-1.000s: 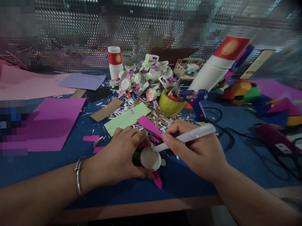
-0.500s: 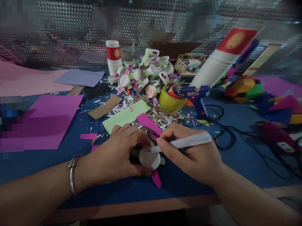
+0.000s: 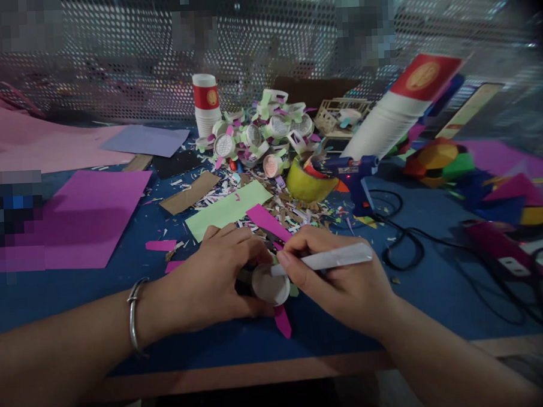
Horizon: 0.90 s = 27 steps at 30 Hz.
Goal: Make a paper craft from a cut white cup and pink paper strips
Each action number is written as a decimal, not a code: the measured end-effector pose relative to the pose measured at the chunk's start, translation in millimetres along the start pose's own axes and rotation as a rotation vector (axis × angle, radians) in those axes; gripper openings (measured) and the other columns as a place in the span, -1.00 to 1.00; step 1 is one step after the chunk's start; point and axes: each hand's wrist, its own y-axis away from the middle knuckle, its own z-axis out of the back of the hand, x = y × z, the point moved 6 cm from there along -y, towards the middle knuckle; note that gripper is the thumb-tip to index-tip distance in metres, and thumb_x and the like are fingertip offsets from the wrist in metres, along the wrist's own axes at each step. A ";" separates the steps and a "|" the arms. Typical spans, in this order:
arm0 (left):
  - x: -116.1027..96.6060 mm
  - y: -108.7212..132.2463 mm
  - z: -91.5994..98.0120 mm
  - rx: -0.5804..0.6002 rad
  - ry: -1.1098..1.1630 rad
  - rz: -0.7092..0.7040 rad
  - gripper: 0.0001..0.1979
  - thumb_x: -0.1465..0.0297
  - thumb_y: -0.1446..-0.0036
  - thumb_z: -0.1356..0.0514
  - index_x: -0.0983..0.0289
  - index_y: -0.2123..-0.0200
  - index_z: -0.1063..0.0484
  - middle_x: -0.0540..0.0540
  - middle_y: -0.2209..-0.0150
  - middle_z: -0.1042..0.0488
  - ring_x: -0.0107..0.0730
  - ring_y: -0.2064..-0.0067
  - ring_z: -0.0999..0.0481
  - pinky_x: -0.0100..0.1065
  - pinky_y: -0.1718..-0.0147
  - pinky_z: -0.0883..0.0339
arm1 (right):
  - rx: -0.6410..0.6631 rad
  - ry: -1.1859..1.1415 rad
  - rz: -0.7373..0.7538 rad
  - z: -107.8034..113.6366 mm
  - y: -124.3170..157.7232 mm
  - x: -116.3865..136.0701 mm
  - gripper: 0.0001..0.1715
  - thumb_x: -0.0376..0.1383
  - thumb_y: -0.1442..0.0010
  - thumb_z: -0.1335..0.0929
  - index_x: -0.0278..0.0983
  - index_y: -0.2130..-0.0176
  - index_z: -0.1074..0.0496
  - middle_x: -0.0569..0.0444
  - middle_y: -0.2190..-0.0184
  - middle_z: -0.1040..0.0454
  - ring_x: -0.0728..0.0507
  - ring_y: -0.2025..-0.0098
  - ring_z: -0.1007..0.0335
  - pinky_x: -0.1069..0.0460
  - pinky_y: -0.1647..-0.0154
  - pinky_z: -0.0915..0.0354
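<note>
My left hand (image 3: 214, 272), a silver bangle at its wrist, curls its thumb and fingers around a small white paper cup bottom (image 3: 270, 290) with a raised rim. A pink paper strip (image 3: 283, 323) with a pointed end sticks out below it, and a bit of green paper shows at its right. In my right hand (image 3: 347, 290) is a white pen (image 3: 332, 258), pinched near its tip. That tip reaches over the disc's upper part; whether it touches cannot be made out. Just beyond my hands lie a pink strip (image 3: 269, 221) and a light green paper sheet (image 3: 229, 208).
Behind are a heap of round cup-bottom pieces with paper straps (image 3: 259, 129), stacked paper cups (image 3: 206, 104) and a leaning cup stack (image 3: 385, 123). A blue glue gun (image 3: 358, 179) rests by a yellow bowl-like piece (image 3: 309, 184). Its cord runs right toward a power strip (image 3: 503, 250).
The pen and my right hand have shifted slightly left over the cup bottom. My left hand keeps its hold, and the view has moved a little.
</note>
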 end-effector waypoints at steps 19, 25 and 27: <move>0.4 -1.6 -1.9 0.010 0.023 -0.027 -0.59 0.11 0.05 -0.40 0.23 0.28 -0.37 0.00 0.22 -0.44 -0.21 0.16 -0.36 -0.19 0.20 -0.05 | 0.075 -0.095 0.024 -4.1 3.5 3.6 -0.76 -0.32 -0.29 -0.28 -0.31 0.42 -0.38 0.16 0.57 -0.37 0.05 0.56 -0.23 0.10 0.53 -0.13; 1.1 -0.7 -2.3 0.032 -0.008 -0.019 -0.56 0.08 0.05 -0.40 0.23 0.27 -0.37 0.01 0.22 -0.43 -0.19 0.17 -0.33 -0.18 0.21 -0.05 | 0.099 -0.115 -0.016 -3.8 4.0 0.4 -0.78 -0.31 -0.27 -0.29 -0.30 0.42 -0.38 0.16 0.57 -0.38 0.04 0.55 -0.25 0.10 0.54 -0.14; 0.7 -0.6 -1.9 0.031 -0.010 -0.026 -0.57 0.08 0.04 -0.39 0.23 0.27 -0.36 0.01 0.22 -0.43 -0.20 0.18 -0.33 -0.18 0.21 -0.05 | 0.101 -0.125 -0.022 -3.5 3.9 -0.4 -0.78 -0.31 -0.27 -0.29 -0.29 0.42 -0.37 0.17 0.58 -0.37 0.05 0.56 -0.23 0.10 0.55 -0.13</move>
